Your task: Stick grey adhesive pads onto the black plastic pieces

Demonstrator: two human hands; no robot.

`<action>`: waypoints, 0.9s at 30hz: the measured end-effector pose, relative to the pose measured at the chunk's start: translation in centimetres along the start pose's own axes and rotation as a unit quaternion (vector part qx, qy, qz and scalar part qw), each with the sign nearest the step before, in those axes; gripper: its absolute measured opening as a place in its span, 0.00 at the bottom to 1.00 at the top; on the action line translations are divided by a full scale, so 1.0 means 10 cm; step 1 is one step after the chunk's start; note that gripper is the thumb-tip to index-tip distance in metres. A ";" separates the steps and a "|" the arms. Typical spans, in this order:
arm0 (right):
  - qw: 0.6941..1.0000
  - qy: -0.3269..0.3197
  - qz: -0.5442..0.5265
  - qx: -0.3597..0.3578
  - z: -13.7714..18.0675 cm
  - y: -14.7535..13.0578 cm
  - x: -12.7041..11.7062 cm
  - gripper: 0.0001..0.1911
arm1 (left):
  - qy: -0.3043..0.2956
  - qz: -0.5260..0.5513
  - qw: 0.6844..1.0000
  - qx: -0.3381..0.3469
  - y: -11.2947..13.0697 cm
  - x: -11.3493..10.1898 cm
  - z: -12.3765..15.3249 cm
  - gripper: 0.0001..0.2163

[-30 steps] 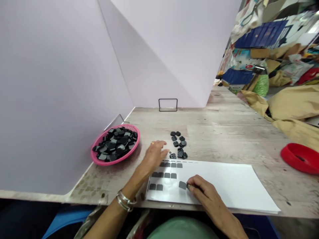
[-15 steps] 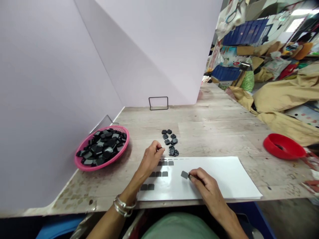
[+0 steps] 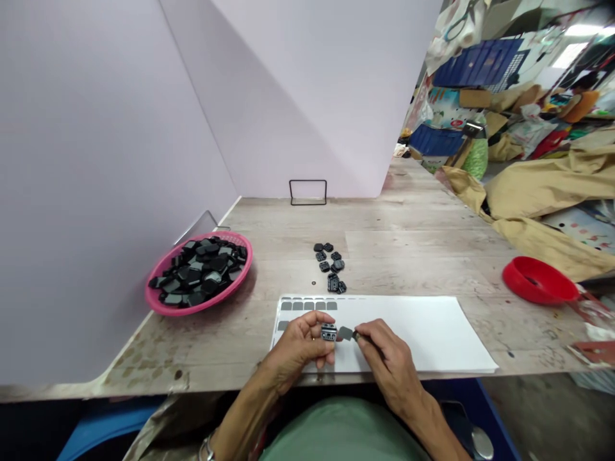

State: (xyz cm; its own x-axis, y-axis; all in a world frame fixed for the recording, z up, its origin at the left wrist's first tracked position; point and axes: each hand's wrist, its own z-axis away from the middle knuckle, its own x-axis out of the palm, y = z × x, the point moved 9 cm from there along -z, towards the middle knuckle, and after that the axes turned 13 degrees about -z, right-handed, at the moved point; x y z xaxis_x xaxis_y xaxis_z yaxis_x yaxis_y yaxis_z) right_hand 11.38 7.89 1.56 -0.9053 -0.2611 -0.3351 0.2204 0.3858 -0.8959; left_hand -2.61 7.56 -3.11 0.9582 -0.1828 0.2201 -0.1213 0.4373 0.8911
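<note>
A panel (image 3: 86,160) bounds upper left, table (image 3: 408,237) stretches right, and at lower centre left hand (image 3: 303,344) grips block (image 3: 328,332), right hand (image 3: 390,358) patch (image 3: 345,333).

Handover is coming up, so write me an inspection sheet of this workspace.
Surface: wood-patterned tabletop, with dark stains at the front left.
Job's things: pink basket heaped with black pieces; loose black pieces just beyond a white sheet bearing grey pads.
Clutter: red dish at the right; tiny dark ring near the loose black pieces.
Grips: left grip holds one black part; right grip holds a slim dark object, a single pad at its tip.
Cables: nothing seen on the tabletop.
Surroundings: pale partitions left and behind; blue crates and tan cloth to the right.
</note>
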 end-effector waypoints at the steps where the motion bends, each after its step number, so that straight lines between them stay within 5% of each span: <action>1: 1.000 -0.003 0.008 -0.006 0.00 -0.02 0.02 0.09 | 0.000 -0.002 1.000 0.000 0.00 0.01 0.00 0.17; 9: 0.994 -0.026 0.097 -0.044 -0.02 -0.15 0.15 0.11 | -0.040 -0.008 0.999 -0.025 -0.06 0.11 0.03 0.17; 27: 0.994 -0.057 0.083 -0.029 -0.01 -0.10 0.22 0.10 | -0.045 -0.018 0.998 -0.033 -0.13 0.10 -0.02 0.18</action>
State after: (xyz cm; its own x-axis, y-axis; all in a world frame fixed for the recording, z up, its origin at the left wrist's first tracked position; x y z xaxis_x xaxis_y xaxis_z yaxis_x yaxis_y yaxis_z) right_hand 9.18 6.98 1.78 -0.8105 -0.2857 -0.5113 0.3397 0.4819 -0.8077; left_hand -1.49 6.94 -4.14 0.9339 -0.2773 0.2259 -0.0664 0.4860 0.8714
